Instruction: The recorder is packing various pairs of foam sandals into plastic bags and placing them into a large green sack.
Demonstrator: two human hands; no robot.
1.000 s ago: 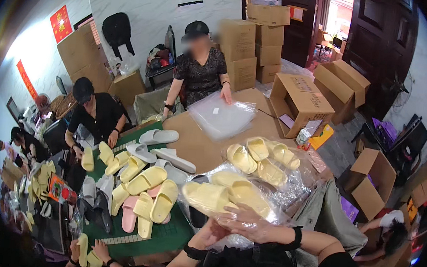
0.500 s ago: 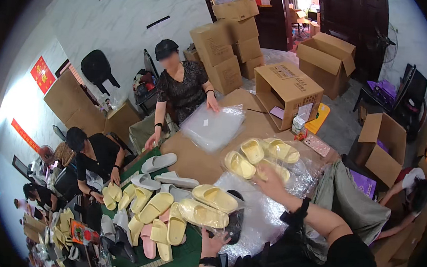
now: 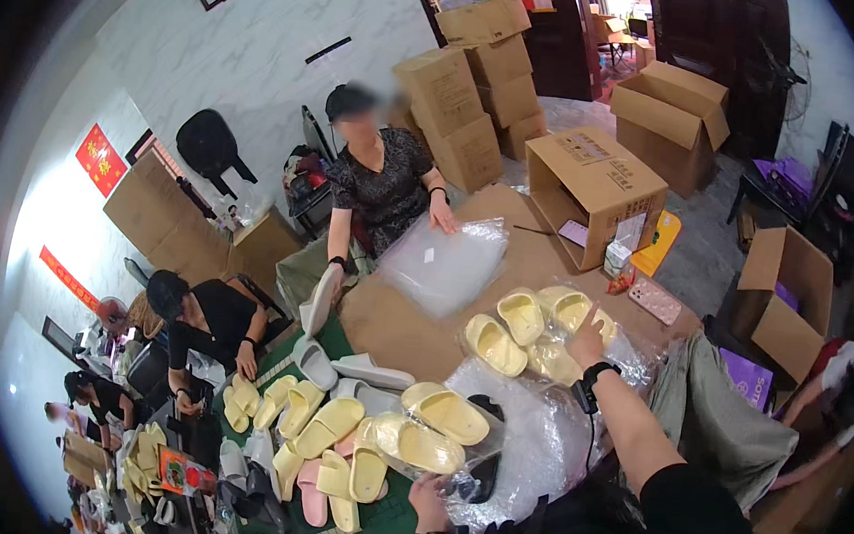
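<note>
My right hand (image 3: 593, 342) is over the clear-bagged yellow slippers (image 3: 552, 358) at the right of the table, its index finger stretched out and touching or just above the plastic. Beside it are more pale yellow slippers (image 3: 497, 346). At the near edge, my left hand (image 3: 430, 502) has its fingers curled at the lower edge of a clear plastic bag (image 3: 478, 450). Inside that bag lies a pair of yellow slippers (image 3: 417, 445). Under the plastic shows a dark slipper or sole (image 3: 484, 475), partly hidden.
Loose yellow slippers (image 3: 328, 428), pink ones (image 3: 312, 492) and grey ones (image 3: 375, 369) cover the green mat. Across the table, a co-worker (image 3: 382, 175) touches a stack of clear bags (image 3: 445, 260) and holds a grey slipper (image 3: 320, 299). An open carton (image 3: 600, 175) and a phone (image 3: 654, 300) are at right.
My right hand has moved right and up across the bagged slippers. My left hand has moved slightly down. The co-worker opposite has lifted a grey slipper. The whole view has shifted a little.
</note>
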